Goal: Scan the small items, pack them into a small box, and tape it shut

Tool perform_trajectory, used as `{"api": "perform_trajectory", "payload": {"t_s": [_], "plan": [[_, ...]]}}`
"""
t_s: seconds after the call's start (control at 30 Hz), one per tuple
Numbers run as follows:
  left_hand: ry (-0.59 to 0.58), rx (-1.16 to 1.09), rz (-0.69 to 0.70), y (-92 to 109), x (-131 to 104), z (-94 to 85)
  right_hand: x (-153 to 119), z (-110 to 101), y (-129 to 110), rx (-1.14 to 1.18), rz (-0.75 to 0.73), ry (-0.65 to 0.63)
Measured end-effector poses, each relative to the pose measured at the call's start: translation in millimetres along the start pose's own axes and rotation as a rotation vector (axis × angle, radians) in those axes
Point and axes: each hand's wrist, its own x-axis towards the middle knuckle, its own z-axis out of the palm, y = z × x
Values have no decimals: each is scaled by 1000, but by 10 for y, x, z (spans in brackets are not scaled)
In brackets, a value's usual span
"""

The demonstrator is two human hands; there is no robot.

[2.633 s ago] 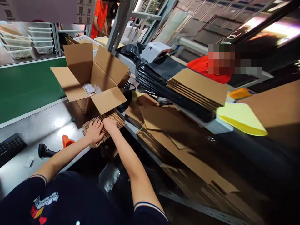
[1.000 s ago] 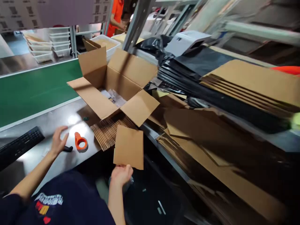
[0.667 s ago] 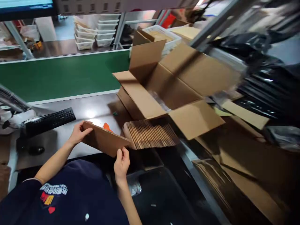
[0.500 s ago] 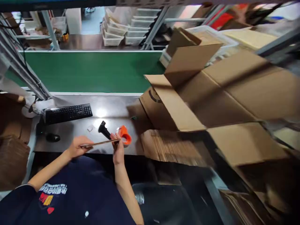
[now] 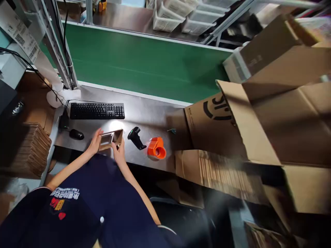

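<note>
A small cardboard box (image 5: 105, 147) is held up over the front of the metal table, its open side showing a hollow inside. My left hand (image 5: 95, 142) grips its left end, fingers along the edge. My right hand (image 5: 119, 154) is closed on its lower right corner. Just right of the box lies a black barcode scanner (image 5: 136, 138). Beyond that stands an orange tape dispenser (image 5: 156, 148).
A black keyboard (image 5: 97, 111) and a mouse (image 5: 76, 134) lie at the left of the table (image 5: 152, 117). Behind runs a green conveyor belt (image 5: 144, 65). Large open cartons (image 5: 212, 127) and a row of folded cardboard (image 5: 219, 170) crowd the right side.
The flat folded cardboard in my hands has been opened out into a hollow box. Both hands have moved left, away from the scanner and tape dispenser. The head view has turned left.
</note>
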Motion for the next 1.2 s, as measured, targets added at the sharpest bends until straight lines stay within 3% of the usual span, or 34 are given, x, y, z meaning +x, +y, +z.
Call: {"api": "perform_trajectory", "payload": {"t_s": [0.07,0.13,0.3,0.4,0.5,0.57,0.7,0.8,0.9,1.0,1.07,1.13,1.2], "plan": [[-136,-57,-24,-49,21,5,143,-116,48,72,6,-44],[-187,-111,-78,-137,26,-58,292,-268,130,176,60,-114],[-391,-226,-72,-338,52,-160,513,-466,353,232,195,-413],[-322,-74,-82,-354,69,-33,532,-406,396,78,170,-440],[-137,131,-23,-350,13,12,515,-367,423,-198,-49,-352],[-121,232,101,-363,-71,-108,507,-423,474,-286,-281,-331],[-307,393,334,-377,-225,-568,534,-720,625,-360,-697,-518],[-457,431,324,-336,-247,-768,571,-886,680,-373,-840,-625],[-422,282,169,-296,-227,-682,579,-790,644,-283,-754,-566],[-182,123,27,-292,-239,-453,544,-518,578,-123,-569,-404],[-88,66,-4,-301,-267,-330,487,-408,578,-39,-464,-317],[-69,35,-10,-314,-295,-265,399,-477,653,-13,-372,-205],[-68,17,-19,-329,-309,-246,301,-751,801,-87,-281,31]]}}
